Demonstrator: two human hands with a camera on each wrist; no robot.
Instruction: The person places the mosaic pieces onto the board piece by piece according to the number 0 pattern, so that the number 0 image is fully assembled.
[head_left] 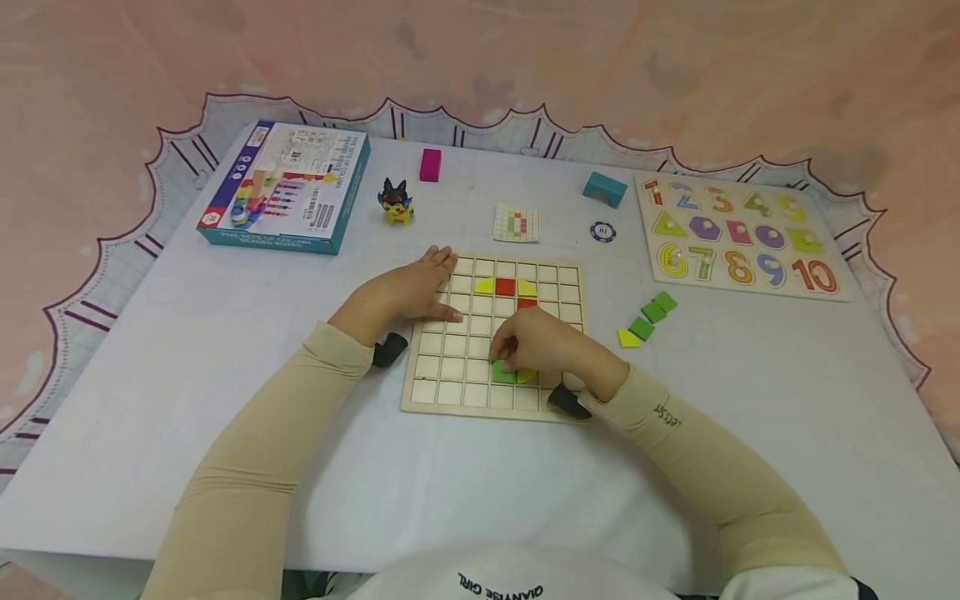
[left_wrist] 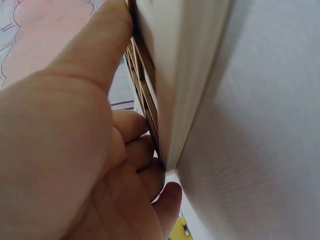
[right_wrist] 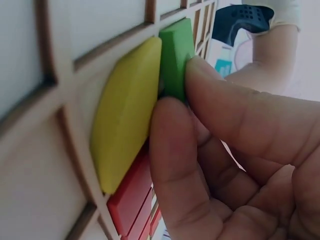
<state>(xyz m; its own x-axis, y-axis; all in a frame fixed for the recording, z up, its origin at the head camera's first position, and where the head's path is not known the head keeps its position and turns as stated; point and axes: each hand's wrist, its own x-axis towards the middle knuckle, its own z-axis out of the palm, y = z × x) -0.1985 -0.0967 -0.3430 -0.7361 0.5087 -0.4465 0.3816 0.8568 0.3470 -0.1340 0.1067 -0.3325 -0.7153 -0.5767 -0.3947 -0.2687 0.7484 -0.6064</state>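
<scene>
Your left hand [head_left: 408, 287] is spread on the board [head_left: 449, 392], likely steadying it. Right hand [head_left: 538, 340] pinches a green tile [right_wrist: 176, 57] (control, I'd guess).

Board [head_left: 450, 369] from above; wrist views close, seemingly low

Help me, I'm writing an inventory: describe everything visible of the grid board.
The grid board is pale, wood-looking and flat, with thin raised strips dividing it into square cells. It lies on the white table. Red tiles and yellow tiles sit in some cells; many are bare. The left hand rests on its left edge; the right hand pinches a green tile at one cell.
</scene>
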